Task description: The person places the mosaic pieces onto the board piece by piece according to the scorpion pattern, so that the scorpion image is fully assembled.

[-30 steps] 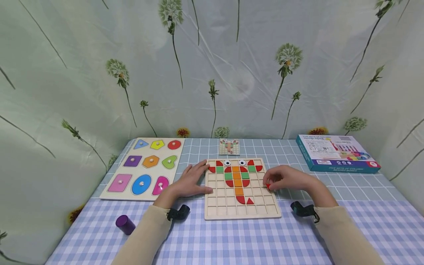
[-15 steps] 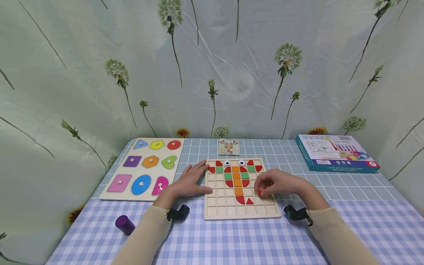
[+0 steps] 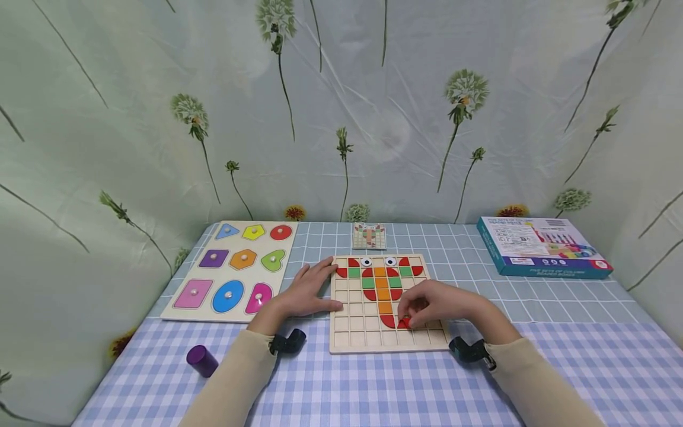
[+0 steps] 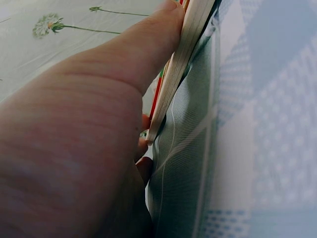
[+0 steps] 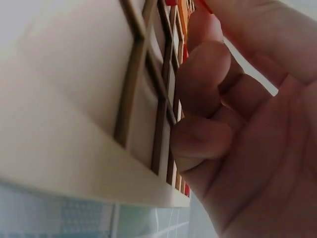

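Note:
A wooden grid board (image 3: 347,339) lies on the table, bearing red, green and orange pieces and two googly eyes (image 3: 366,262). My left hand (image 3: 306,295) rests at the board's left edge with fingers spread, its thumb touching the rim (image 4: 185,52). Over the lower middle of the board, my right hand (image 3: 439,302) pinches a small red piece (image 3: 405,321) between thumb and index finger. That piece overlaps the red triangle's cell, beside a red quarter-round piece (image 3: 388,321). In the right wrist view only a red sliver (image 5: 204,5) of it shows; the other fingers curl close over the grid.
A small picture card (image 3: 369,236) lies behind the board. To the left are a knob puzzle board (image 3: 288,249) with colored shapes and a purple cylinder (image 3: 201,361). At the back right sits a teal-edged box (image 3: 549,246).
My right hand has moved left and toward me, from the board's right edge to the red triangle near the bottom, carrying the red piece. My left hand has stayed still.

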The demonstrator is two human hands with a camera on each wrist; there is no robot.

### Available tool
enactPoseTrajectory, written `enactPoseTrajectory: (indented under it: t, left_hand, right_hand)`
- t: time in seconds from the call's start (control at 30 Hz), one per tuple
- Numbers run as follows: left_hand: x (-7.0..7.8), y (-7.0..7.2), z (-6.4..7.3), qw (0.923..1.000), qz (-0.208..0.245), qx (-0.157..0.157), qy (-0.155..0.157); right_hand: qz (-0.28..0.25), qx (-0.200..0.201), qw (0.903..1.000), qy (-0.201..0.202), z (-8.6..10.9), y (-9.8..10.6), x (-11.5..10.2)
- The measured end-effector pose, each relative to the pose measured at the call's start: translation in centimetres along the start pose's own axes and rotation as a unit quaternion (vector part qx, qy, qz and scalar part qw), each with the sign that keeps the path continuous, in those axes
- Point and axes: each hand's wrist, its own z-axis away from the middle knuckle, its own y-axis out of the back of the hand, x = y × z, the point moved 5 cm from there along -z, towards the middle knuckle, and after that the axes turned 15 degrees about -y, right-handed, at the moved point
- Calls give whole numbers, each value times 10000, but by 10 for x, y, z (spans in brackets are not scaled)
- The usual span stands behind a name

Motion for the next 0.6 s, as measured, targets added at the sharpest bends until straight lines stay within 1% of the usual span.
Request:
enactPoseTrajectory:
  t: [0.17,0.27,0.6]
  left_hand:
    - [0,0,0,10000,-3,-8,-25]
    - [-1,0,-1,10000,-4,-36,-22]
    - [0,0,-1,10000,18,-31,-22]
  right_hand:
    - [-24,-161,9998,116,2,-6,-6]
    - [-9,-202,9997,111,3,-8,-8]
    - [111,-137,9997,196,4,-12,-14]
